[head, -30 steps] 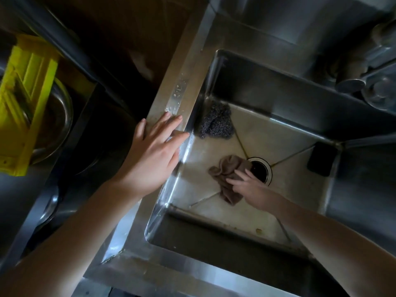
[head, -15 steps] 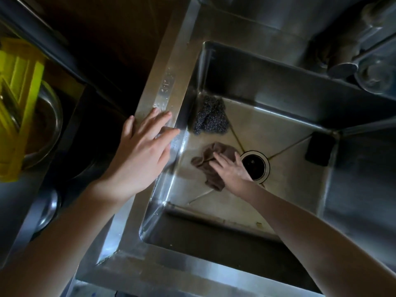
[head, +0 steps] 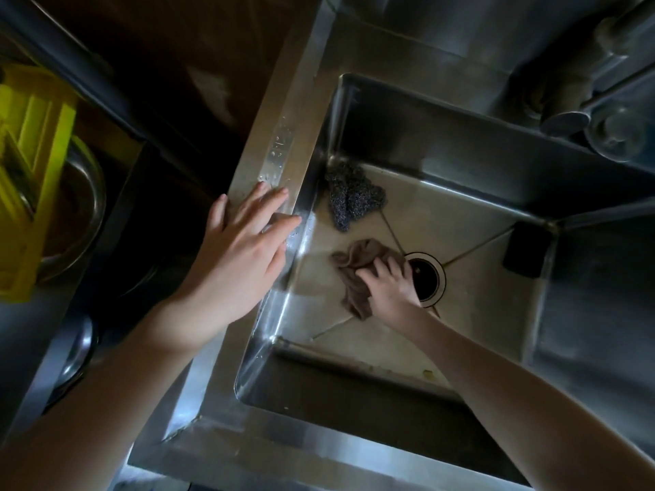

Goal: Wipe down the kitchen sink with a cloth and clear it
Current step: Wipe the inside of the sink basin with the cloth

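Right hand [head: 388, 290] grips brown cloth [head: 354, 267] on steel sink [head: 460, 334] floor, beside drain [head: 429, 278]. Left hand [head: 237, 256] flat, fingers straight, on wet rim. Dim room.

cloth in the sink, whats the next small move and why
Probably drag the cloth toward the near wall, where specks lie on the sink floor; the right hand grips it bunched beside the drain, the left hand flat on the rim.

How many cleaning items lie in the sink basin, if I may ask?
3: steel scourer, far-left corner; brown cloth, under the right hand; black sponge, right corner.
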Motion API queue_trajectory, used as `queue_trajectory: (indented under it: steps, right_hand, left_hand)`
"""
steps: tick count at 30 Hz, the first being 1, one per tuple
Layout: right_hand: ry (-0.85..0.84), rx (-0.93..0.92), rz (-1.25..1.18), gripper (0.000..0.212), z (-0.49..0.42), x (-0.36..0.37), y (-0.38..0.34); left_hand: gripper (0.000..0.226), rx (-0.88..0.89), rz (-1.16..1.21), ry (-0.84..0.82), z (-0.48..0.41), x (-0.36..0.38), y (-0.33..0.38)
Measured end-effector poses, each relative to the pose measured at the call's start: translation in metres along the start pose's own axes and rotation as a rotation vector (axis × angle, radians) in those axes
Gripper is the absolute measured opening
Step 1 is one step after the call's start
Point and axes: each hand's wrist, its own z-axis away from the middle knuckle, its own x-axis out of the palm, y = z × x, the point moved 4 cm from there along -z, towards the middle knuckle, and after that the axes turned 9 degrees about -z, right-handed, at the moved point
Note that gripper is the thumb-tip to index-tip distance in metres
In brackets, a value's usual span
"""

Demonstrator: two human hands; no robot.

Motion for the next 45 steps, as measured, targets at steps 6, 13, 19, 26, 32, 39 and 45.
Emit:
queue_trajectory:
  steps: [6,13,19,26,32,39,45]
  right_hand:
    - [-0.115,-0.226,0.014,0.049,0.025,0.032,-0.043]
    - [-0.240,-0.593,0.179,0.030,0.053,0.044,-0.037]
    - [-0.275,-0.487,0.227,0.049,0.081,0.033,0.031]
    - [-0.158,0.131,-0.264,0.061,0.093,0.027,0.039]
    - [-0.290,0.002,-0.260,0.064,0.084,0.040,0.012]
    - [-0.348,-0.272,0.049,0.086,0.079,0.055,-0.031]
    - [-0.176,-0.413,0.202,0.075,0.059,0.049,-0.057]
  left_hand:
    - [0.038,0.000,0.002,0.009,0.000,0.001,0.000]
    - [0.036,-0.002,0.002,-0.014,0.000,0.001,0.002]
    - [0.035,0.003,-0.002,-0.042,0.000,-0.001,0.001]
    - [0.035,0.017,0.014,-0.074,-0.001,-0.005,0.000]
    - [0.038,0.053,-0.008,-0.096,-0.002,-0.009,0.000]
    - [0.041,0.100,-0.074,-0.141,-0.002,-0.010,0.001]
    - [0.038,0.100,-0.069,-0.129,0.001,-0.011,-0.001]
